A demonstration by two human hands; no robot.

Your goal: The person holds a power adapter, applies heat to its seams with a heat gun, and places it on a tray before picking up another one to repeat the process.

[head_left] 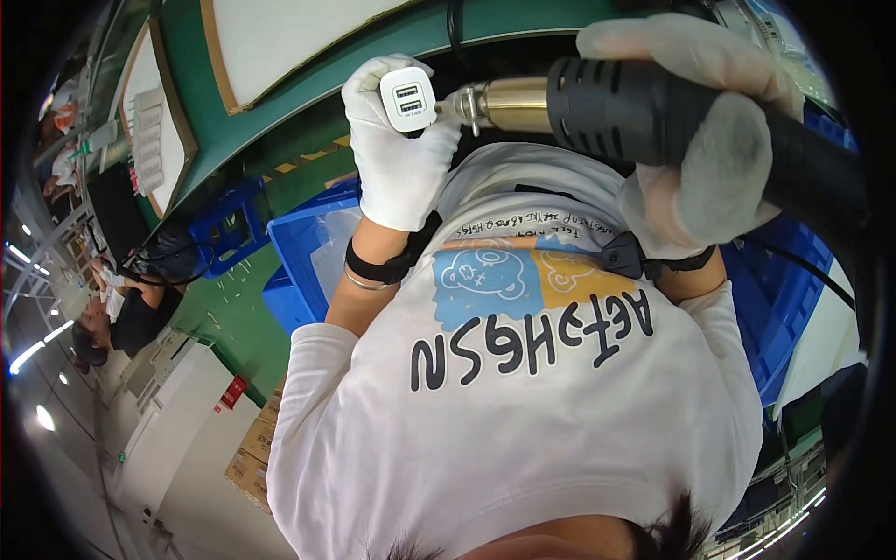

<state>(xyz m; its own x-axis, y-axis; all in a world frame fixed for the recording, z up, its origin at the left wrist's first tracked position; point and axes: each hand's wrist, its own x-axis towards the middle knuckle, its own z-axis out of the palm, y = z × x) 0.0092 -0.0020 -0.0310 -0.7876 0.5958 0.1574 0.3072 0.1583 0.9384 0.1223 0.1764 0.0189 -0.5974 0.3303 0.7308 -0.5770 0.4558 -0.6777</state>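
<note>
1. Here, left hand (397, 159) in white glove, raised in front of chest, fingers curled and pinching a small white charger block (408, 98).
2. Charger held upright near top centre of view, face with two slots turned toward camera, thumb and fingertips wrapped round its sides and back.
3. Right hand (691, 177) also in white glove, closed tight round the black barrel of a hot-air tool (635, 107), fingers over the top, thumb below.
4. Tool lying roughly level across upper right; brass-coloured nozzle (504, 103) pointing left, tip just beside the charger's right edge; touching or not, cannot tell.
5. Black hose or cable running off the tool's rear toward right rim.
6. Black strap (383, 266) and thin metal bangle on left wrist; small black clip device at right wrist.
7. White printed T-shirt (523, 420) filling lower centre, below both hands.
8. Blue plastic bins: one (308, 252) under left forearm, another (775, 308) under right.
9. Green-topped bench (280, 121) with pale boards along the top left.
10. Another person (121, 317) in dark top, far left, well apart from both hands.
11. Cardboard boxes (252, 448) and white cabinet lower left.
</note>
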